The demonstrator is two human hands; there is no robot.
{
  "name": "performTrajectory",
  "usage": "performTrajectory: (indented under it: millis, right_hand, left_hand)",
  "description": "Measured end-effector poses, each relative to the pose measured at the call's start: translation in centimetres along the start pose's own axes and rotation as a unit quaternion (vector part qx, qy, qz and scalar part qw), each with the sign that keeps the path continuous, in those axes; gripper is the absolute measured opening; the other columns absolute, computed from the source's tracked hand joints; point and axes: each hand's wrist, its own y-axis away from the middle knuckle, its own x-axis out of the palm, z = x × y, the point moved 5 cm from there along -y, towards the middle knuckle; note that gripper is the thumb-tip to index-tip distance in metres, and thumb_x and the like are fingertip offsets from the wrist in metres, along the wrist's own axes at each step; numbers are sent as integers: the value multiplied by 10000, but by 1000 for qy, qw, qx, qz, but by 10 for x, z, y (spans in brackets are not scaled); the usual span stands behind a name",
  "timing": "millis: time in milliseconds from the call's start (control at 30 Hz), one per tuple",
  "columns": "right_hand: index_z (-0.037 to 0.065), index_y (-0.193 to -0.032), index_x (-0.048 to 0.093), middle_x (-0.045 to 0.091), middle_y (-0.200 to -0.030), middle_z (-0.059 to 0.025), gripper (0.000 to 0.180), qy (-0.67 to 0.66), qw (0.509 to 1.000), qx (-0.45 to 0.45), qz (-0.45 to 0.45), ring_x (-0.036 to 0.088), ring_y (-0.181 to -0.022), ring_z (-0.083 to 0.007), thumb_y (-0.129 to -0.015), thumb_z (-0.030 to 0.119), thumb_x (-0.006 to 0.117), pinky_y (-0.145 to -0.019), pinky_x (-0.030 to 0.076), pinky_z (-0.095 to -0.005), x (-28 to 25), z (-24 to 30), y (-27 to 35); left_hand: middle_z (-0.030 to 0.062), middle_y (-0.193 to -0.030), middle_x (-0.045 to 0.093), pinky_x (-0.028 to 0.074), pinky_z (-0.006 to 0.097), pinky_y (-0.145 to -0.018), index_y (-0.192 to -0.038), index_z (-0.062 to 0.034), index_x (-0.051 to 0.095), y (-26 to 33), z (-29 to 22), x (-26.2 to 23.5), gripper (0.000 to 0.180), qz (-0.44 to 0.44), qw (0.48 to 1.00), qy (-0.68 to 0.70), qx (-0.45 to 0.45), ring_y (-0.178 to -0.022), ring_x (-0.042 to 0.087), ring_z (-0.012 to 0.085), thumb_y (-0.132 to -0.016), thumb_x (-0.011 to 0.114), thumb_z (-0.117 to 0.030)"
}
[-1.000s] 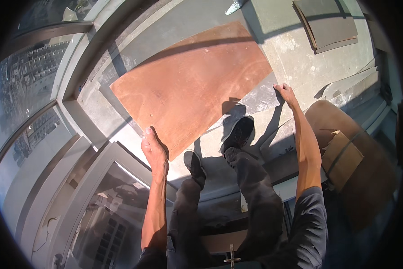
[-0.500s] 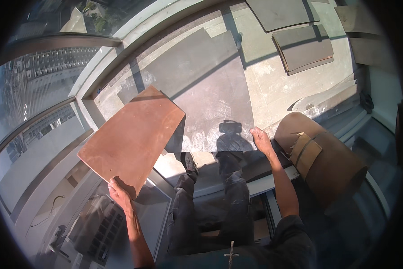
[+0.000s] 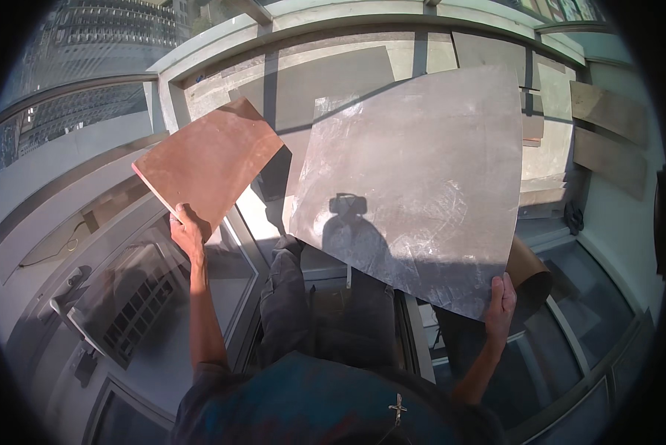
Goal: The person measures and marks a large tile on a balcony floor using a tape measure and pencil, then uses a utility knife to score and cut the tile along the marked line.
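Plainly, both hands are occupied, and the large grey sheet (image 3: 422, 178) serves as the reference for everything else. At its lower right corner, the right hand (image 3: 500, 297) is clamped on the edge, fingers bent around it. To the left of the sheet, clear of it, a smaller reddish-brown board (image 3: 210, 163) is held up at a tilt; the left hand (image 3: 189, 231) pinches that board by its near edge, though some of its fingers are hidden. A head-and-shoulders shadow (image 3: 351, 230) falls across the sheet's lower left part. Just behind its lower right side, a curved brown thing (image 3: 527, 271) shows partly. Beyond its upper left edge, a flat grey panel (image 3: 333, 74) lies on the floor (image 3: 400, 68).
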Motion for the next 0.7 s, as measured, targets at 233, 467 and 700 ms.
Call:
performTrajectory:
  millis: [233,467,700]
  right_hand:
    - [-39,-993,560,520,-855,-20,298,98,989,30,-109,437,-798,-100,-1003,220,415,-711,360,-248,-37,102,82]
    - [-74,-1200,547,590,-1073,-81,443,231,931,98,-263,508,-997,-146,-994,313,485,-895,380,-261,-57,101,151]
    - [-79,-1304,487,517,-1299,-128,543,270,885,167,-341,470,-1198,-181,-968,345,535,-1032,325,-280,-51,90,171]
  left_hand:
    - [170,-784,637,451,361,-694,-1014,47,624,-37,31,107,503,90,994,56,-29,-718,576,237,-950,468,-427]
    - [59,-670,492,402,339,-634,-868,29,599,-65,87,248,430,234,960,149,-22,-673,451,146,-963,493,-376]
    - [60,-665,478,400,339,-643,-851,20,586,-93,149,330,441,246,953,171,41,-674,438,153,-975,471,-387]
